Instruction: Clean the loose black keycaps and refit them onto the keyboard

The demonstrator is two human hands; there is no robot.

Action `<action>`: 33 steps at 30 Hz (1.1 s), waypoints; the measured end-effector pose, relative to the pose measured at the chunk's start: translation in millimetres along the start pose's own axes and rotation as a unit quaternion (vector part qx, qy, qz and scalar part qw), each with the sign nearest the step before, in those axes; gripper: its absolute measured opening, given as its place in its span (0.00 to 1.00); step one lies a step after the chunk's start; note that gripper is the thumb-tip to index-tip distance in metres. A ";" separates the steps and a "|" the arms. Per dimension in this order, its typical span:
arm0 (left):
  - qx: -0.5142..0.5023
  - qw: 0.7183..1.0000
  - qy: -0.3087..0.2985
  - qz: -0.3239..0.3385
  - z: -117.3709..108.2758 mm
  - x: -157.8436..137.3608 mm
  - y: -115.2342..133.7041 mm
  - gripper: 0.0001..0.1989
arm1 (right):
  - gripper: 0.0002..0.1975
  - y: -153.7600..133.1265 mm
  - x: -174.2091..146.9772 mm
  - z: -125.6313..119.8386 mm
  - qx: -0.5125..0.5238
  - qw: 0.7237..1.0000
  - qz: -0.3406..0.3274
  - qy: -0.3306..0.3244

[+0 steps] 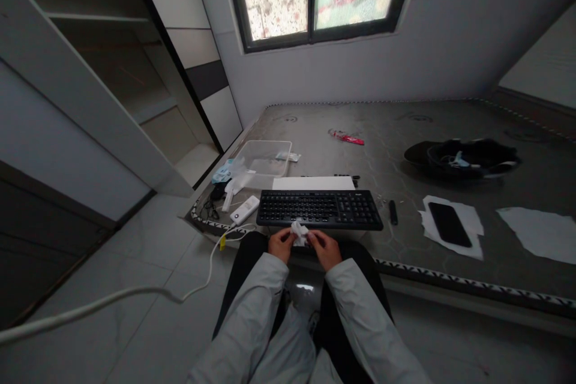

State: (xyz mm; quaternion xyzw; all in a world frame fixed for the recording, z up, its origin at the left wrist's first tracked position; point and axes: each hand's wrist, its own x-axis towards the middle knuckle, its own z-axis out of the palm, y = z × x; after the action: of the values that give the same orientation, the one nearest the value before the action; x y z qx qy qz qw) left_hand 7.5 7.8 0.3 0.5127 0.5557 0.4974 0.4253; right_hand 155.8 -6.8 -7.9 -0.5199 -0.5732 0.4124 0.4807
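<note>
The crumpled white tissue [299,229] could tear or shed bits if the two hands pull against each other, since thin paper like that probably has little strength; if either grip slackened, it could drop between the legs [240,273] toward the floor [148,243]. The black keyboard [319,209] lies near the front edge of the mattress [382,117], so a bumped wrist or lifted knee could tip it off, and a leg catching the white cable [210,261] could drag the power strip [245,210]. The tissue is held up just in front of the keyboard's near edge, between the left hand [281,245] and the right hand [326,249]. The fingers of both are drawn in, pinching it from either side; the exact fingertip contact is too small to tell.
</note>
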 end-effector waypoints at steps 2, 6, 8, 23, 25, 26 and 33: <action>0.015 1.000 0.014 0.020 -0.9 0.9 -0.7 0.13 | 0.12 0.6 1.7 0.4 -0.005 1.000 -0.016 0.007; 0.012 1.000 0.016 0.002 -1.1 2.3 -3.7 0.14 | 0.09 1.3 4.4 2.7 0.018 0.998 -0.058 0.020; 0.001 1.000 0.009 -0.025 -0.9 2.5 -4.8 0.16 | 0.09 2.7 4.8 4.5 0.064 0.997 -0.044 0.011; -0.019 0.996 -0.065 -0.050 -2.7 1.7 -9.1 0.15 | 0.19 -0.6 1.3 6.3 0.010 0.998 -0.055 -0.034; -0.026 0.995 -0.071 -0.063 -1.7 0.8 -7.9 0.16 | 0.19 -1.5 1.3 5.7 -0.005 0.998 -0.062 -0.026; -0.031 0.994 -0.075 -0.070 -1.2 0.3 -7.2 0.17 | 0.19 -1.7 1.4 5.4 -0.011 0.998 -0.064 -0.022; -0.022 0.992 -0.088 -0.085 0.4 -1.3 -8.1 0.18 | 0.12 0.4 2.6 4.7 -0.015 0.998 -0.060 0.019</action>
State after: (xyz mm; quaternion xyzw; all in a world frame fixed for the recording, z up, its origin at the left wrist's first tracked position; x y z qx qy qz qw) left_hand 6.9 6.7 -7.8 0.4960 0.5465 0.4244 0.5245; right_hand 151.2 -4.0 -8.9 -0.4990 -0.6005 0.3643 0.5076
